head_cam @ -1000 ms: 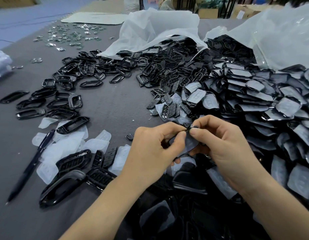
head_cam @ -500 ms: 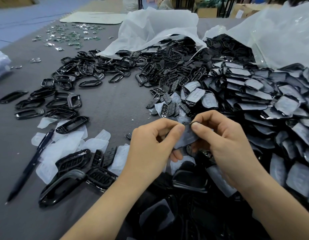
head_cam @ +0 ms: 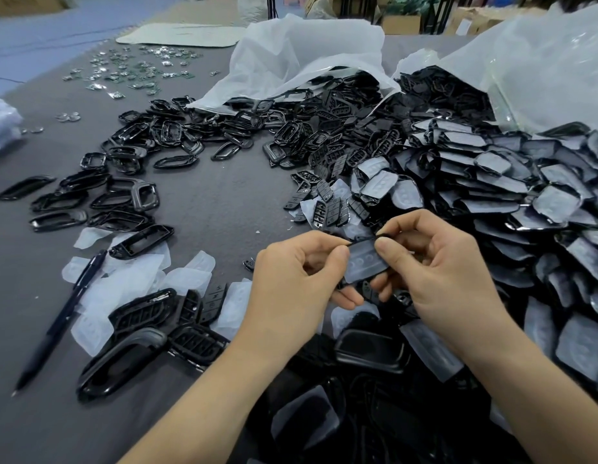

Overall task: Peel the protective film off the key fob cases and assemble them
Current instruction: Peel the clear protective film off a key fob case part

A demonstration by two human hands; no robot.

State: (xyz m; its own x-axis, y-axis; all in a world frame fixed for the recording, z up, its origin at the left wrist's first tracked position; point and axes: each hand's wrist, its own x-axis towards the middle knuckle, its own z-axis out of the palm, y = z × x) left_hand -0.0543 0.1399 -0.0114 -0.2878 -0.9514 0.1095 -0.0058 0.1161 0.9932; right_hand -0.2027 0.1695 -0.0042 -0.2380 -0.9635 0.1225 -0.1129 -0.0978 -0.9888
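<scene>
While both hands meet a bit below the middle of the view, the small black key fob case piece with cloudy protective film [head_cam: 364, 262] sits pinched between them, held up off the grey felt-like surface [head_cam: 207, 209]. Left hand [head_cam: 291, 286] has its thumb and forefinger curled onto the piece's 9 o'clock edge. Right hand [head_cam: 451, 272] has its fingers [head_cam: 408, 224] nipping the 1 o'clock corner, thumb tip down on the film. Honestly can't tell if the film has lifted at all.

From 12 round to 4 o'clock of the piece there's a huge heap of film-covered black case halves [head_cam: 525, 202] spilling out of a white plastic bag [head_cam: 542, 61]. Out towards 9 o'clock lie loose translucent peeled films [head_cam: 130, 279], black oval frames [head_cam: 123, 195] and a dark pen [head_cam: 56, 329].
</scene>
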